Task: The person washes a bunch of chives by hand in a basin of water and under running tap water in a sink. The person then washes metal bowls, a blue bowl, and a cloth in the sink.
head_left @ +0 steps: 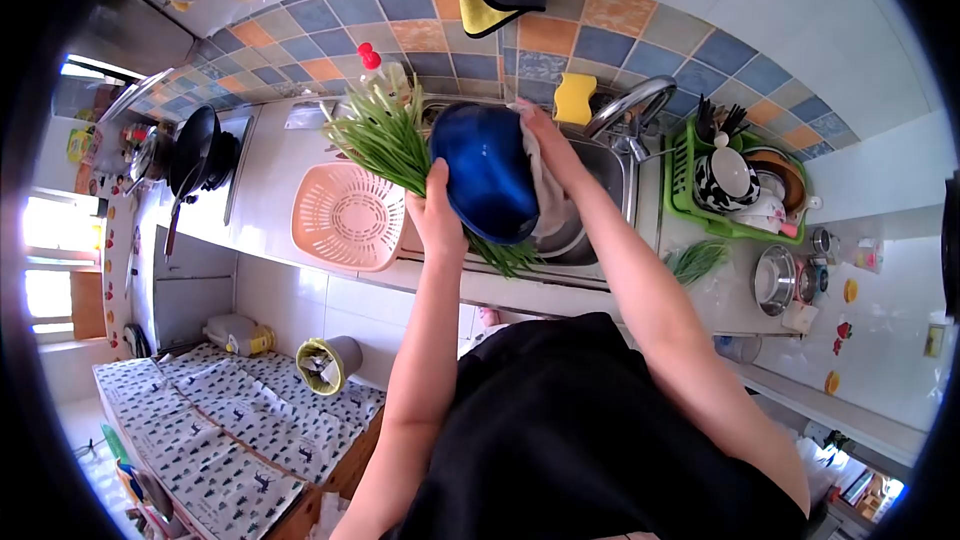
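Observation:
A shiny blue bowl (pixel 490 172) is held over the sink, tilted, with its rounded outside showing. My left hand (pixel 437 212) grips its left edge, thumb on the outer surface. On the bowl's right side, my right hand (pixel 552 148) is closed on a pale cloth (pixel 545 185) pressed against it; some of its fingers are hidden. Behind the bowl runs a bunch of long green leafy stalks (pixel 385 140), its ends showing at upper left and below. Whether my left fingers touch the stalks is hidden. A pink plastic colander (pixel 348 215) stands left of my left hand.
The sink (pixel 600 240) has a curved faucet (pixel 635 105), with a yellow sponge (pixel 575 98) beside it. At right are a green dish rack (pixel 685 175), more green stalks (pixel 697 260) and a steel bowl (pixel 774 280). A black wok (pixel 195 150) sits at left; a bin (pixel 345 355) is below.

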A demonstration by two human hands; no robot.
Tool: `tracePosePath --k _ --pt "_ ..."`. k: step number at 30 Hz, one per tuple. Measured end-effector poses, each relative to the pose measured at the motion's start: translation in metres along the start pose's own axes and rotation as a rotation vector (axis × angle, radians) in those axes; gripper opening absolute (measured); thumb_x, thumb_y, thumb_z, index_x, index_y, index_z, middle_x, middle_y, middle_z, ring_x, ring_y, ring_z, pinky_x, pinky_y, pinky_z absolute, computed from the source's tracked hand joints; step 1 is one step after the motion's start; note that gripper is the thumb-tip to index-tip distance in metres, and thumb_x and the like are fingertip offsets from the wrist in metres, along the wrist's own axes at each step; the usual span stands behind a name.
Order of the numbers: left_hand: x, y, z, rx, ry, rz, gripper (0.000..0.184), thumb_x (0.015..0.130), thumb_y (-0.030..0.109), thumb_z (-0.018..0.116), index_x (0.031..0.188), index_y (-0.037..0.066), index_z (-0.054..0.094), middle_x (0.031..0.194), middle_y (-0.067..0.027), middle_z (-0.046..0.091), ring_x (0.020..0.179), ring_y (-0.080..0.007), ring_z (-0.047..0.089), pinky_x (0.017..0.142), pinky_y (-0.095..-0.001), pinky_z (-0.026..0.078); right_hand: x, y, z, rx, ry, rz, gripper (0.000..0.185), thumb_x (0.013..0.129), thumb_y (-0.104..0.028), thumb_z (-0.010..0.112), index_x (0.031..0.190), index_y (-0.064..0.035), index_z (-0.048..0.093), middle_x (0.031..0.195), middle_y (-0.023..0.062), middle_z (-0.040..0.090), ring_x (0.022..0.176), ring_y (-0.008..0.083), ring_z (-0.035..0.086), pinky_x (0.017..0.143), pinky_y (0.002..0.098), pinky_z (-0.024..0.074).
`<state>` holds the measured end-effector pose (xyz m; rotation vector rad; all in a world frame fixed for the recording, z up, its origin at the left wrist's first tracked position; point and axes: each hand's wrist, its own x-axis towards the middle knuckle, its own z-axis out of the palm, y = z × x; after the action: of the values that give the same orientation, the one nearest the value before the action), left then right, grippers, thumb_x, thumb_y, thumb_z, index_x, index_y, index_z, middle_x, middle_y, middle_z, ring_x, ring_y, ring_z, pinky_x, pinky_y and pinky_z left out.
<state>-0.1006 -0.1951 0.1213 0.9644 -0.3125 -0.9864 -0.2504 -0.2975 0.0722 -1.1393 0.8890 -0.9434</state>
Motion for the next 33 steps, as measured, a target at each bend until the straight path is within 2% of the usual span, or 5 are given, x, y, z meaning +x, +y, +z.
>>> tracePosePath --k 3,11,17,28,33 --pt "0.006 0.002 -0.003 -0.043 0.048 -0.013 0.019 0.087 0.016 0.062 0.099 0.002 0.058 0.092 -0.0025 0.057 0.081 -0.0126 0.055 0.072 -0.0258 0.047 -0.034 0.001 0.02 -0.359 0.086 -0.264 0.061 0.098 -0.042 0.036 0.144 -0.003 0.028 0.149 0.0201 0.025 0.141 0.0311 0.018 0.114 0.0347 0.0129" --pt "0.007 -0.007 -0.003 0.174 0.125 0.067 0.019 0.089 0.018 0.059 0.095 0.0 0.06 0.088 -0.0012 0.059 0.079 -0.0098 0.054 0.069 -0.0253 0.045 -0.099 -0.018 0.075 -0.964 0.144 -0.595 0.053 0.096 -0.03 0.041 0.143 -0.0062 0.032 0.148 0.0183 0.027 0.135 0.0389 0.026 0.112 0.0473 0.0178" --pt "0.004 -0.013 -0.013 0.294 -0.163 0.047 0.019 0.094 0.013 0.053 0.099 -0.003 0.061 0.091 -0.0023 0.063 0.082 -0.0086 0.054 0.072 -0.0248 0.044 -0.08 -0.044 0.077 -1.122 0.011 -0.76 0.05 0.094 -0.031 0.044 0.136 -0.0047 0.042 0.139 0.0132 0.043 0.133 0.0309 0.033 0.111 0.045 0.0224" --pt "-0.011 0.002 -0.006 0.489 -0.354 0.151 0.015 0.091 0.01 0.054 0.086 -0.003 0.06 0.079 0.0024 0.058 0.074 -0.0055 0.049 0.067 -0.0228 0.041 -0.01 -0.06 0.052 -0.781 -0.049 -0.226 0.051 0.094 -0.041 0.043 0.126 -0.0035 0.053 0.13 0.0181 0.053 0.12 0.0356 0.047 0.104 0.0392 0.034" --pt "-0.005 -0.002 -0.016 0.337 -0.33 0.066 0.01 0.088 0.008 0.057 0.086 0.0 0.061 0.08 0.0032 0.056 0.073 -0.0054 0.047 0.067 -0.0209 0.04 0.004 -0.059 0.022 -0.26 -0.191 0.039 0.056 0.095 -0.042 0.044 0.134 -0.0019 0.047 0.133 0.0098 0.052 0.123 0.0194 0.045 0.106 0.0299 0.0289"
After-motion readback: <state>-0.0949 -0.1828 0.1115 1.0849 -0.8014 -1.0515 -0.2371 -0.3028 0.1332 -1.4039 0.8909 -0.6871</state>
